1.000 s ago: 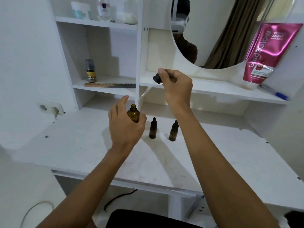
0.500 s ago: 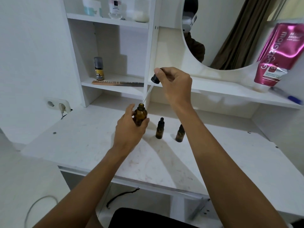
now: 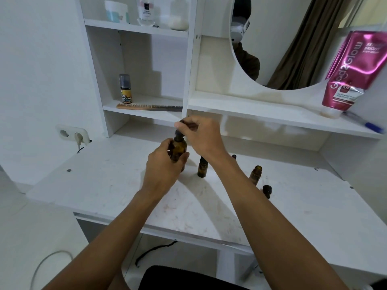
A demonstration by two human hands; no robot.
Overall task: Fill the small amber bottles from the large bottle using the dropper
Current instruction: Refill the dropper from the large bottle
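My left hand (image 3: 162,166) grips the large amber bottle (image 3: 179,148) standing on the white desk (image 3: 104,181). My right hand (image 3: 201,136) pinches the black dropper (image 3: 180,130) right at the bottle's mouth; its glass tube is out of sight, down in the neck. To the right stands a small amber bottle (image 3: 202,169) with a black cap. Another small amber bottle (image 3: 256,174) stands open beyond my right forearm, and a loose black cap (image 3: 267,190) lies beside it. A third small cap tip (image 3: 234,157) peeks out behind my right wrist.
A shelf unit rises behind the desk with a comb (image 3: 148,107), a small spray bottle (image 3: 125,88) and jars above. A pink tube (image 3: 351,74) and a blue pen (image 3: 368,126) rest on the right shelf under a round mirror. A wall socket (image 3: 73,135) sits at left.
My right hand has come down and put the dropper into the large bottle's neck. The view has shifted, showing an open small bottle and a loose cap at right.
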